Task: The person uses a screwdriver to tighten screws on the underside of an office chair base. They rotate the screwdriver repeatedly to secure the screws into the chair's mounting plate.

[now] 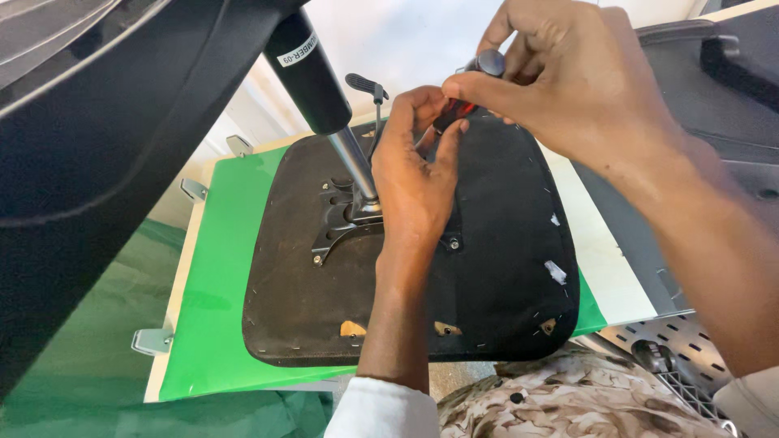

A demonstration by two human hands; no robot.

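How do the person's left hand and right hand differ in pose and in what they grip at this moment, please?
The left hand reaches up from below, fingers curled round the tool's red-and-black lower part; the right hand comes in from the right and pinches the screwdriver's dark rounded handle top. The left wrist lies over the upturned seat base; the right forearm crosses its right edge. Both hold the same tool.

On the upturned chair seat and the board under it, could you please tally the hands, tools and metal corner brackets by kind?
Hands: 2, left hand and right hand
Red-and-black-handled screwdriver: 1
Silver metal corner brackets: 3
Black fabric-covered chair seat underside: 1
Total: 7
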